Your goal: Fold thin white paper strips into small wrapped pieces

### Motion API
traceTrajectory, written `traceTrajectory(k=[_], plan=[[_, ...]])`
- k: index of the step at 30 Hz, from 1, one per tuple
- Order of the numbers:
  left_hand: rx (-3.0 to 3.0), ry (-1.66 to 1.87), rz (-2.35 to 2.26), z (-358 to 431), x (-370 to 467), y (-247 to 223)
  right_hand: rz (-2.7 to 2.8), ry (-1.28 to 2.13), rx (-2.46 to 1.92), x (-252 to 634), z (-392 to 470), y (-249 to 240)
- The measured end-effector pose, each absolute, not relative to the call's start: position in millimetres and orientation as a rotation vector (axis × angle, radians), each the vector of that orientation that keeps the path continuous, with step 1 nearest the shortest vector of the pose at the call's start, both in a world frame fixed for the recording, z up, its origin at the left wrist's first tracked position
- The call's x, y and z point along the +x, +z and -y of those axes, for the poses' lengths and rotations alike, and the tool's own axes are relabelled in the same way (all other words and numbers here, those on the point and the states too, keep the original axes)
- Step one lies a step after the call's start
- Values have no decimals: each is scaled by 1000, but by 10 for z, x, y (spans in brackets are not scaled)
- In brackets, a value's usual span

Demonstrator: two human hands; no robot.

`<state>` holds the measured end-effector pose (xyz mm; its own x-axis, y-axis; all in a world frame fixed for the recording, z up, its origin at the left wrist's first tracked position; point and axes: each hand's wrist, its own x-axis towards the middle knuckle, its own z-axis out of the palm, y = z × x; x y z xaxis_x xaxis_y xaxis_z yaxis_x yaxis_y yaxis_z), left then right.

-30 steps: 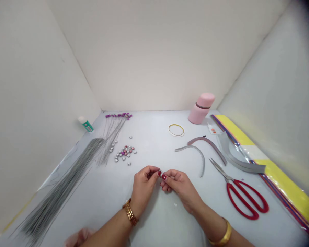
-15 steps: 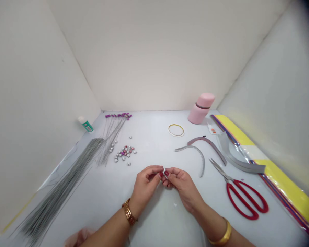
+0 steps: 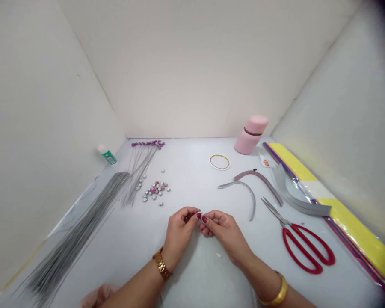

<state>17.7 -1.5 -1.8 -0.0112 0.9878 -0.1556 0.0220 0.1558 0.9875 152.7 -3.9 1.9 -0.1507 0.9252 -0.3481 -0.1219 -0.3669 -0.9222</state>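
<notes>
My left hand [image 3: 182, 229] and my right hand [image 3: 226, 231] meet over the near middle of the table, thumbs and fingertips pinched together. Between them is a small silver paper star [image 3: 199, 212], mostly covered by the fingers, so its exact shape is hard to see. Left of the hands lies a loose pile of silver, pink and purple paper stars [image 3: 157, 188]. To their right rest a curved silver paper strip bundle [image 3: 250, 194] and a dull pink strip bundle [image 3: 266, 184]. Red-handled scissors [image 3: 288, 224] lie beyond the right hand, blades pointing away.
A thick bundle of grey wires [image 3: 80, 233] runs along the left, with purple-tipped stems [image 3: 147, 144] behind. A glue stick [image 3: 107, 155], tape roll [image 3: 220, 162], pink bottle [image 3: 250, 135], wide grey strips [image 3: 295, 201] and yellow packaged paper [image 3: 343, 218] surround the work area.
Both hands have shifted slightly left at the fingertips, and the silver piece shows a little more above the left thumb. Everything else on the table stays put.
</notes>
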Motion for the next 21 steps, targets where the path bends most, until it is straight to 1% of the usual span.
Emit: traceTrajectory(k=[9,15,21], plan=[[1092,1066,-1270,-35,127,-31,1027,1671,-1245,1525,61,43],[1069,1029,-1176,-12,146,-34,1055,1612,-1240,1544,40,-25],[1061,1027,-1116,9,164,3,1095,1575,-1220,1550,47,29]])
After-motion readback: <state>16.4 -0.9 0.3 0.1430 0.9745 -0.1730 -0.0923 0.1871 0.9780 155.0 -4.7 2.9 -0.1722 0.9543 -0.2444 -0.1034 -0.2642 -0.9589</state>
